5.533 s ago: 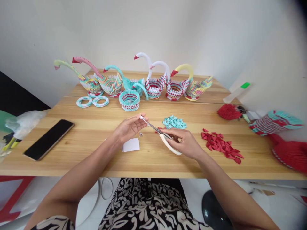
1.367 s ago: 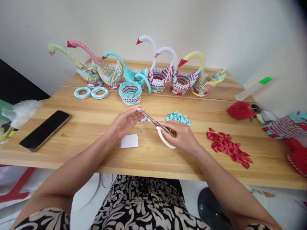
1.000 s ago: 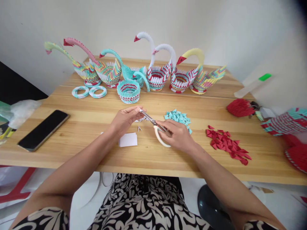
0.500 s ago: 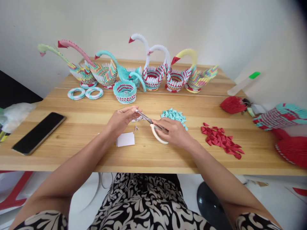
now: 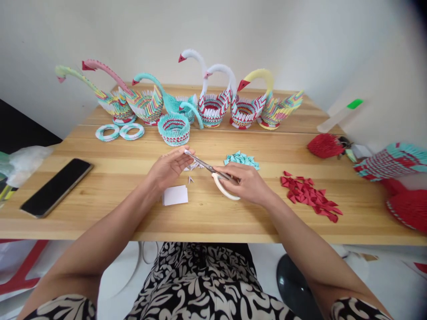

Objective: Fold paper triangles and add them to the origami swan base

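My right hand grips a pair of scissors with a white handle loop and metal blades pointing up and left. The blade tips meet a small folded white paper piece at the fingertips of my left hand. My left thumb and fingers pinch that piece, partly hiding it. Beneath the hands lie several white folded pieces, and one more piece sits apart. Close to my left wrist is a stack of white paper rectangles. Turquoise folded pieces are heaped just beyond my right hand.
Folded-paper swans, such as a white one, line the back of the table. A turquoise basket and two rings stand before them. A phone lies left; red pieces and a red paper model lie right.
The hands and scissors have shifted only slightly. My left fingers have opened out a little around the paper piece, and the scissors handle sits slightly further right.
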Demonstrator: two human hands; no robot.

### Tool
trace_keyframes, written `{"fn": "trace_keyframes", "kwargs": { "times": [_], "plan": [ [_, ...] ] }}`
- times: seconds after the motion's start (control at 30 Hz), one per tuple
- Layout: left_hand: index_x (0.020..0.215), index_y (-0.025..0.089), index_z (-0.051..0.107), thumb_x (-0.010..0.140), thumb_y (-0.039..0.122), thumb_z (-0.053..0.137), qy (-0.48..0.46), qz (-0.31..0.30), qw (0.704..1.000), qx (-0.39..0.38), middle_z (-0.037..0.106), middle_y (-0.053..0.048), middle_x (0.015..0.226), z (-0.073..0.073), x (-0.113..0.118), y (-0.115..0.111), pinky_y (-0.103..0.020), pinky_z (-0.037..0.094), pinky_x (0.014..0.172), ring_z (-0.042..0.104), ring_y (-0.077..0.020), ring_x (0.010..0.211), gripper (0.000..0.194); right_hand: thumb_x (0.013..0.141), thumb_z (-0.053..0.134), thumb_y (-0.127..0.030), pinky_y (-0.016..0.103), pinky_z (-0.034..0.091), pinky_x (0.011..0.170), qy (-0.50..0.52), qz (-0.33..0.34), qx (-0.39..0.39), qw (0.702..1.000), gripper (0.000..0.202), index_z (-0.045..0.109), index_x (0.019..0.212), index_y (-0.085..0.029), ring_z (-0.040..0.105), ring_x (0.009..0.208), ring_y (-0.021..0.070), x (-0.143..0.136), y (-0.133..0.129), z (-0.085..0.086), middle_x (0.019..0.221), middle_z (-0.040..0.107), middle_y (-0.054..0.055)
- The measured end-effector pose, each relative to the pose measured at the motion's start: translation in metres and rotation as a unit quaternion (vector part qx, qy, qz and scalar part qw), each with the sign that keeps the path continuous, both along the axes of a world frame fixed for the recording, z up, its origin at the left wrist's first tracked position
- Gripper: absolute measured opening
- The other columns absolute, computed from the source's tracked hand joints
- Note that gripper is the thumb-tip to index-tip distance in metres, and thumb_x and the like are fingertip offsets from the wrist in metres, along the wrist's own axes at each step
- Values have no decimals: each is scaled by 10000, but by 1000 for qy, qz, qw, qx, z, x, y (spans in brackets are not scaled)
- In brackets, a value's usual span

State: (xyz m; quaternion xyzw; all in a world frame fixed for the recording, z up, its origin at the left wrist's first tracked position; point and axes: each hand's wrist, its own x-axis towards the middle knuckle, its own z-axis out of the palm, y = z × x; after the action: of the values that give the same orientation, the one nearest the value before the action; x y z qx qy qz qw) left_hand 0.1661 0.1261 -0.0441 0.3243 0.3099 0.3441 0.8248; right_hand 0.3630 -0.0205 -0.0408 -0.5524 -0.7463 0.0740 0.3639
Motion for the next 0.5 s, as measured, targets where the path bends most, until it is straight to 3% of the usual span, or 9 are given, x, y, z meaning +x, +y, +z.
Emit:
{"fn": "trace_keyframes", "kwargs": {
  "times": [0.5],
  "plan": [
    [883,123,735,849,134,640,-3,-11,1000,27,758,-72,884,-2,0,-2,-274,548,854,707,-159,842,102,903,583,-248,257,460,641,-10,-17,0,1000,289,706,1151,-163,545,633,114,-1,0,0,851,702,53]
  ]
}}
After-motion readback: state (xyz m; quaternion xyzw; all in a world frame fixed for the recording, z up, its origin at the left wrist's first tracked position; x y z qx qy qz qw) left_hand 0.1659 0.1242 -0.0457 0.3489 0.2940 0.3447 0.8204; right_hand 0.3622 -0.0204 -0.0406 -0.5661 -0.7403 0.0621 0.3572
